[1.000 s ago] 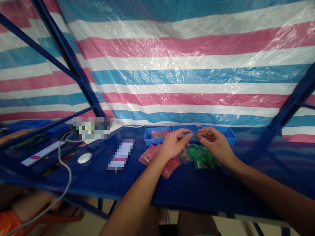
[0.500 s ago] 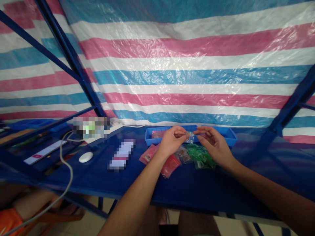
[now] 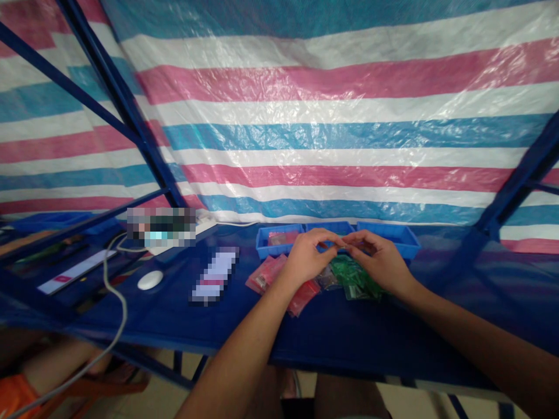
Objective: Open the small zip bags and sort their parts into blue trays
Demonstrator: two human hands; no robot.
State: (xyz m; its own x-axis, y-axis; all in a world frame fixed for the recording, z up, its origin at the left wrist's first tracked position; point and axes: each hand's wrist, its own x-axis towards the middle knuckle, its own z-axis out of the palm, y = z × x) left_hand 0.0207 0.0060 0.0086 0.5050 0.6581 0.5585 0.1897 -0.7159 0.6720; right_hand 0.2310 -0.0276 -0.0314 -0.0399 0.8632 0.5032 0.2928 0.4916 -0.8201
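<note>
My left hand and my right hand meet fingertip to fingertip above the blue table. Both are pinched closed on a small clear plastic bag, now mostly hidden by the fingers. Below my left hand and forearm lie red zip bags, partly covered. Green plastic bags sit under my right hand, their right side hidden by it. Between the two colours is a clear bag with dark contents, which I cannot make out.
Behind my hands stand a left blue bin holding a red packet, a middle blue bin and a right blue bin. Leftward are a blurred-out phone-like slab, a white mouse-shaped object and a pale cable. Another person's arm shows lower left.
My hands have come together and my right fingers have closed in toward the left ones. The clear bag, visible between them before, is now mostly covered.
</note>
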